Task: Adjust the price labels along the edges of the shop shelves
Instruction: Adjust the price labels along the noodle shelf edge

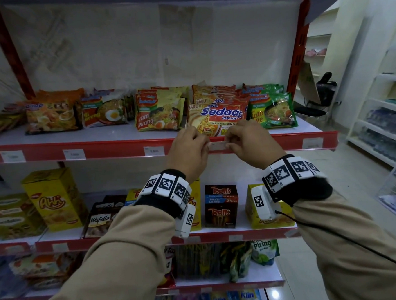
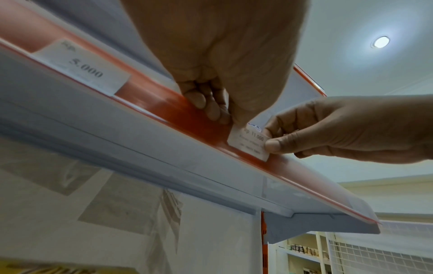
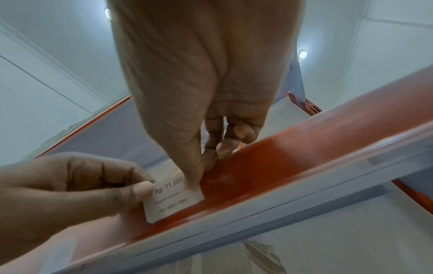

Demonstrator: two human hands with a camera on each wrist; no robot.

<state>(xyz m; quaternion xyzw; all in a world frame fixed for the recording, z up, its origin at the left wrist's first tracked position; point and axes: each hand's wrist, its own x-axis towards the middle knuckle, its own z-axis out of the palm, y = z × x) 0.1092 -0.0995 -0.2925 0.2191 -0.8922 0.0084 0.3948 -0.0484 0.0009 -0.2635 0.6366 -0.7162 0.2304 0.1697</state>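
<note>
Along the red shelf edge [image 1: 112, 148]: a white price label [image 1: 217, 146] lay flat against the strip, below the Sedaap noodle packets [image 1: 216, 118].
Axis: the label's long side ran along the strip, left to right; its printed face pointed out toward the person.
Look: small white paper rectangle, "Rp 11.000" on top, two finer lines below, too blurred to read [image 3: 174, 197].
Left hand [image 1: 187, 150]: thumb and fingers curled, pinching the label's left end [image 3: 77, 187].
Right hand [image 1: 250, 143]: thumb and forefinger pinched the right end [image 2: 332, 129]; other fingers folded.
Neighbours: a label marked "5.000" [image 2: 82, 66] sat further left on the same strip, well apart; more labels [image 1: 74, 154] beyond, and one [image 1: 312, 143] to the right.
Obstruction: both hands covered the label's ends; in the head view only its middle showed.
Below: boxes of Rolls [image 1: 221, 205] and Wafello [image 1: 101, 218] on the next shelf.
</note>
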